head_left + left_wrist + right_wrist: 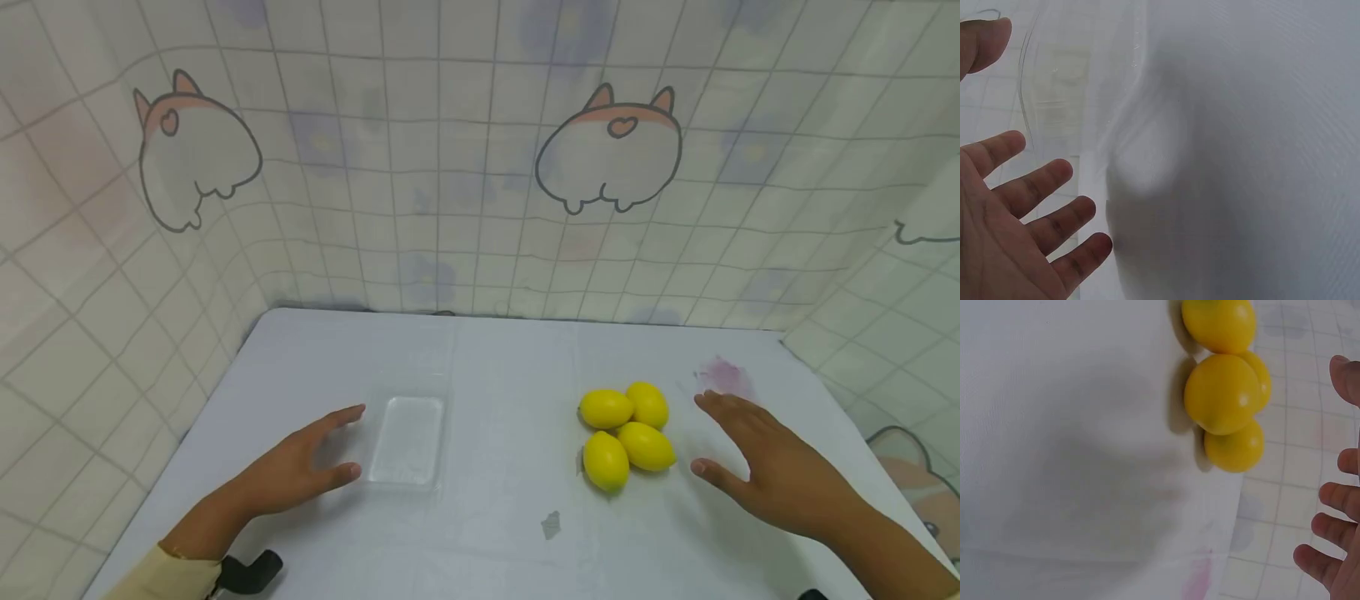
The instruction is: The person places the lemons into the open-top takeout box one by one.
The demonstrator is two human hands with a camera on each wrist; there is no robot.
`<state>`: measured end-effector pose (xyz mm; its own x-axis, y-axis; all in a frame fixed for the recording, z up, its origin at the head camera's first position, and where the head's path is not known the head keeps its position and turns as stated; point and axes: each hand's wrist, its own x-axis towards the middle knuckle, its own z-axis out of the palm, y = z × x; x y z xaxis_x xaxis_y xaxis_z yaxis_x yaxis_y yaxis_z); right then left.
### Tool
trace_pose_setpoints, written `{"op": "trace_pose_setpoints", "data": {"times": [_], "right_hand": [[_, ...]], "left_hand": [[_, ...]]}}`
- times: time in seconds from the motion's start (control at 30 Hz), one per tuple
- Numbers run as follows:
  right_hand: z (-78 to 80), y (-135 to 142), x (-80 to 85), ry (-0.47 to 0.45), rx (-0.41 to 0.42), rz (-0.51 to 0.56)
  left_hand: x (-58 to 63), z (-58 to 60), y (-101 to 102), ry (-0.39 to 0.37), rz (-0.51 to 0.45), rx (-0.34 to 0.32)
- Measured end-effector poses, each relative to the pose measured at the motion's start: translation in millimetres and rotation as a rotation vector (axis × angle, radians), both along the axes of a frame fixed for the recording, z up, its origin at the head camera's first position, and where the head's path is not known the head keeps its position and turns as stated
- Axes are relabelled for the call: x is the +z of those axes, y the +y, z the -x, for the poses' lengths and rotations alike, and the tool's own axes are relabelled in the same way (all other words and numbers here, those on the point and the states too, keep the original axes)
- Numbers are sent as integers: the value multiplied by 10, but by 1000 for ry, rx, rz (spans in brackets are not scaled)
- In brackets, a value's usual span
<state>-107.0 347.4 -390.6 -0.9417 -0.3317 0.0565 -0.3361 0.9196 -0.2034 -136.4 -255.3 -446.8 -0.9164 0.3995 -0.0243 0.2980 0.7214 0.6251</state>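
Note:
A clear plastic tray (408, 440) lies on the white-covered table, left of the middle; part of it shows in the left wrist view. Just to its left is my left hand (300, 467), thumb and fingers spread apart with nothing between them. Several yellow lemons (647, 447) sit bunched together on the right half of the table, and the right wrist view shows them (1222, 394) close up. My right hand (780, 471) hovers to the right of the lemons, fingers extended and holding nothing.
The white tablecloth (495, 533) has a grey patch (551, 525) near the front and a pink stain (723, 377) at the back right. A checked curtain (465, 183) with cartoon animals encloses the back and both sides. A black piece (251, 573) sits at the left wrist.

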Motion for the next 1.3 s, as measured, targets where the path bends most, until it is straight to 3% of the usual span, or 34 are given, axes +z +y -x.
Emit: {"op": "trace_pose_setpoints", "data": {"times": [0.7,1.3], "right_hand": [[95,-415,-192,1,78,-3],[183,-608,-358,75,200,50]], "left_hand": [[-27,13,12,8,12,-11],[-55,23,-3,-7,26,-1]]}}
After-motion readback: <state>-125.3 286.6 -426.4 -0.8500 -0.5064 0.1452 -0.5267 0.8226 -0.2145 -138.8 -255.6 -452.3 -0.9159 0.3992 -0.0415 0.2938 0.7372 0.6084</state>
